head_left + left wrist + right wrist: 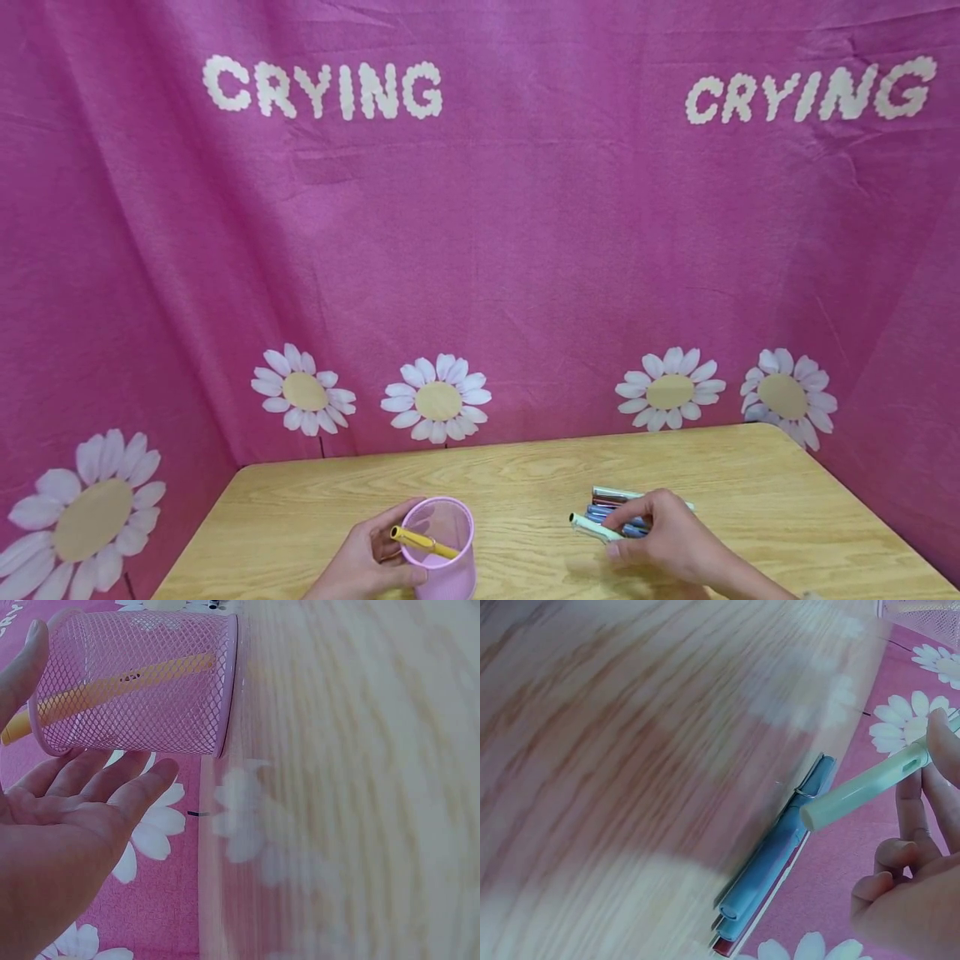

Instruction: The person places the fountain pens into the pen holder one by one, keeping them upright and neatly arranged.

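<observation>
My left hand (363,557) holds a pink mesh pen cup (450,577) near its rim, thumb in front and fingers round the far side. Inside the upright cup leans a yellow pen (120,684), its end sticking out over the rim on the hand's side. Between thumb and fingertips, my right hand (667,540) pinches a mint green pen (866,789), tilted above the others. Close beneath it, several pens lie side by side: blue pens (780,832), a dark red one (721,946) and a pale one (606,492) on the far side.
The pens and cup are on a light wood-grain table (517,508) with a rounded far corner on the right. Behind and beside it hangs a magenta cloth (525,250) printed with white daisies and lettering.
</observation>
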Demonstrator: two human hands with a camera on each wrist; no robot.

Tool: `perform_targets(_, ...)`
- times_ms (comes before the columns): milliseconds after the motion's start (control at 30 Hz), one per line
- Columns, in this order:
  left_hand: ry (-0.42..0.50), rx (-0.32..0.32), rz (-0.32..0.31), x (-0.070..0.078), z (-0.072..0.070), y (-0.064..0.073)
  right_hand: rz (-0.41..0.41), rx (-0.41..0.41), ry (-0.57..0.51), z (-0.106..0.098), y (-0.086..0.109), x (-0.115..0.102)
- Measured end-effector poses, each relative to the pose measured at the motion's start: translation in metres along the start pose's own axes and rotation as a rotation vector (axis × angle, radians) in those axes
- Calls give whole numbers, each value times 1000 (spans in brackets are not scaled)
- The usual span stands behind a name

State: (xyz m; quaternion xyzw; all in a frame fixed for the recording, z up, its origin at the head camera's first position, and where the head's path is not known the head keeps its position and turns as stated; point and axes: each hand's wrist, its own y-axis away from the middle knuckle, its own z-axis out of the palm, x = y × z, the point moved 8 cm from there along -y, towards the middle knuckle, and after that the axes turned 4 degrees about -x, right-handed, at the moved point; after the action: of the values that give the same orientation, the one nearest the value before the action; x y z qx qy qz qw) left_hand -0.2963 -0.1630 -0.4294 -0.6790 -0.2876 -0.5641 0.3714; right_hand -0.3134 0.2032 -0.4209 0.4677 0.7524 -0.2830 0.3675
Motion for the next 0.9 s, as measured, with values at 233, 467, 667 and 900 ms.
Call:
perform_targets(233, -1, 5, -4, 0, 1, 0, 25, 14, -17, -2, -1, -5)
perform_targets(467, -2, 3, 4, 0, 1, 1, 25, 25, -26, -4, -2, -14)
perform_targets(667, -8, 0, 12, 0, 0, 1, -26, 36, -41, 0, -3, -23)
perform_targets(900, -5, 12, -9, -1, 0, 1, -35, 49, -75, 4, -4, -30)
